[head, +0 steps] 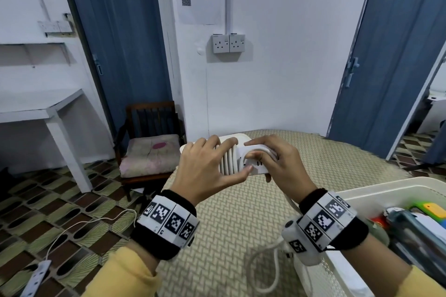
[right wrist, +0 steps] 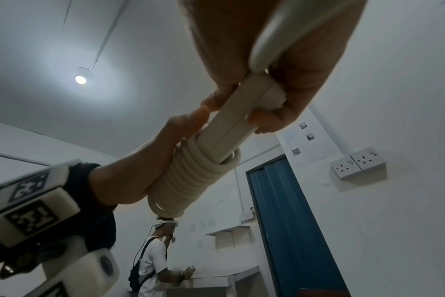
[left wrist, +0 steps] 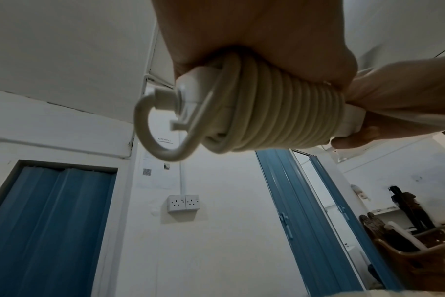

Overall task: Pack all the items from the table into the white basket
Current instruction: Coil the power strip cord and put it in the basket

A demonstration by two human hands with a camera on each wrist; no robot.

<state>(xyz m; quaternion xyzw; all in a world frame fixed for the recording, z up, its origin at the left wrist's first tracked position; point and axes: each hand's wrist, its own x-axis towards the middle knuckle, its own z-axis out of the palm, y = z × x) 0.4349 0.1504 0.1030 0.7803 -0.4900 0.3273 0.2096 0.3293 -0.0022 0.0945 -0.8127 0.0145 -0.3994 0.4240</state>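
A white power strip is held above the table's woven mat, with its cord wound round it in several tight turns. My left hand grips the wound part, thumb underneath. My right hand holds the strip's bare end and the loose cord, which hangs in a loop near the table's front. From the left wrist the coil shows under the left hand. From the right wrist the strip sits in my right hand. The white basket stands at lower right, holding several items.
A flat white object lies on the table behind my hands. A wooden chair with a cushion stands left of the table. Another power strip lies on the tiled floor. A white desk is far left. Another person stands beyond.
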